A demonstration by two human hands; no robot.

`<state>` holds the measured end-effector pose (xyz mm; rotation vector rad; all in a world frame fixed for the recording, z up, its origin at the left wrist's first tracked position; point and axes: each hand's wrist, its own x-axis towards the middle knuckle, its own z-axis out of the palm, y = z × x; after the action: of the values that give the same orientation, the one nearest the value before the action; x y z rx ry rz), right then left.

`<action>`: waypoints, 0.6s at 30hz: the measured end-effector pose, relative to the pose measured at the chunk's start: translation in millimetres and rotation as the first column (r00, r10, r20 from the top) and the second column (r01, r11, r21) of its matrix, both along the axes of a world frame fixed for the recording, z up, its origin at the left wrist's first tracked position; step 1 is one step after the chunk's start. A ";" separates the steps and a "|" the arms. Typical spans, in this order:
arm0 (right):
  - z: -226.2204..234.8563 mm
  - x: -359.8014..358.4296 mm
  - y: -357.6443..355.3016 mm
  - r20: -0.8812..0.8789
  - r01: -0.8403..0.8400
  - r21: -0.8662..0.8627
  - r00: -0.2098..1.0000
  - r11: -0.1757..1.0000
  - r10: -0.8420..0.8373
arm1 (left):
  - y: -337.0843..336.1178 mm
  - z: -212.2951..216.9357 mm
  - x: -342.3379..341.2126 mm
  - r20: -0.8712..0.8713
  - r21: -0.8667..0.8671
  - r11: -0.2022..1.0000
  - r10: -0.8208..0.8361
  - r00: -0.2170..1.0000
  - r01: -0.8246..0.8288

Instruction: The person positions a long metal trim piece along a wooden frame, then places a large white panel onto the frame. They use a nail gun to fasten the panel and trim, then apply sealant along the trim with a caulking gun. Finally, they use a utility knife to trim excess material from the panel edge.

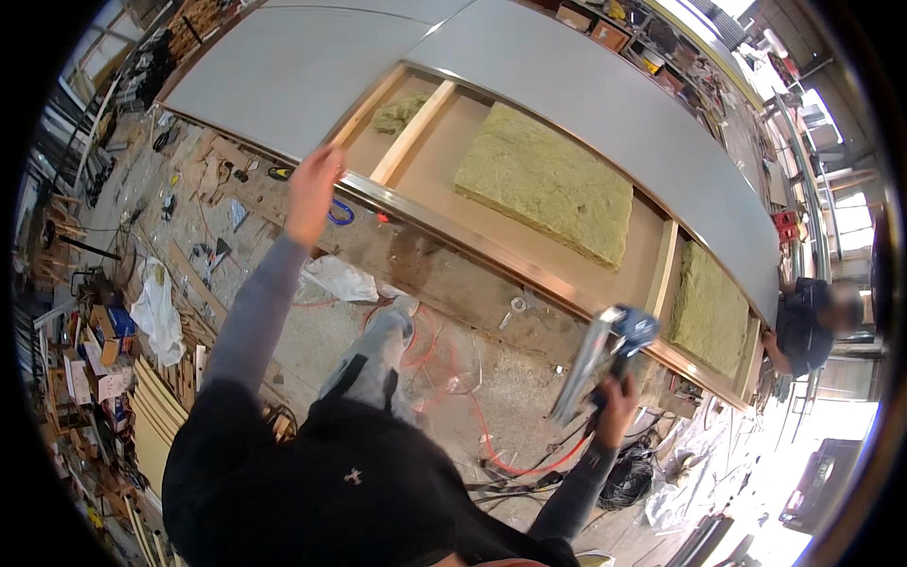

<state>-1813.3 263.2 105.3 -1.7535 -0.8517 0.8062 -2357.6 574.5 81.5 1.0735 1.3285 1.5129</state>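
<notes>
In my right hand (619, 408) is a blue and silver nail gun (605, 354), slightly blurred, held by its grip near the front rail of a long panel frame (463, 231). A red air hose (510, 465) trails below it. My left hand (314, 194) is at the frame's front left corner, fingers loosely bent and nothing visible in them; whether it touches the rail I cannot tell. Wooden crosspieces (414, 132) divide the frame. Inside lie a large slab of yellow-green insulation (548, 180), a second insulation slab (709, 312) at the right and a small torn insulation piece (399, 112) at the left.
Grey sheets (605, 104) lie behind and beside the frame. At the far right end stands another person (808, 321), one hand at the panel. Hose and black cables (633, 472) cross the littered floor. Timber offcuts (156, 416) are piled at the left; blue-handled pliers (342, 212) lie near the frame.
</notes>
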 end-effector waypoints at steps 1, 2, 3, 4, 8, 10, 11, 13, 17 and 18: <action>13.9 4.2 29.9 -0.008 0.085 -0.021 0.996 0.996 -0.085 | 45.9 0.7 10.9 0.129 0.027 0.998 -0.068 0.989 0.065; 6.1 28.3 51.7 0.149 0.190 -0.068 0.973 0.979 -0.178 | 95.6 1.6 24.1 0.170 -0.037 0.988 -0.142 0.975 0.150; 4.1 34.0 76.3 0.058 0.243 -0.071 0.969 0.967 -0.239 | 146.6 -22.6 16.5 0.053 -0.019 0.976 -0.215 0.975 0.216; 0.9 38.7 112.5 -0.042 0.277 -0.065 0.959 0.959 -0.280 | 201.1 -66.5 4.6 -0.077 0.003 0.969 -0.245 0.967 0.245; -25.1 76.0 156.6 -0.070 0.409 -0.184 0.902 0.894 -0.427 | 318.8 -86.8 81.9 0.531 -0.245 0.924 -0.123 0.838 0.292; -21.1 71.1 174.6 -0.023 0.409 -0.260 0.903 0.875 -0.429 | 349.9 -89.1 99.6 0.648 -0.249 0.924 -0.064 0.759 0.290; -29.5 76.4 177.0 0.050 0.401 -0.228 0.915 0.887 -0.401 | 361.2 -90.6 109.6 0.720 -0.224 0.929 -0.045 0.692 0.293; -38.1 75.1 182.6 0.194 0.389 -0.279 0.918 0.878 -0.345 | 372.4 -99.7 115.9 0.713 -0.331 0.923 0.107 0.693 0.198; -35.0 75.1 211.0 0.748 0.436 -0.528 0.645 0.728 0.156 | 380.5 -103.4 122.5 0.620 -0.399 0.915 0.314 0.719 -0.056; -18.9 49.2 236.0 0.850 0.544 -0.521 0.401 0.658 0.342 | 378.9 -103.8 124.1 0.587 -0.397 0.910 0.351 0.729 -0.119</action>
<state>-1764.2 499.2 86.4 -3.1430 -1.1404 -0.1365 -2233.5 953.4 -22.3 0.1054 1.1718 1.5634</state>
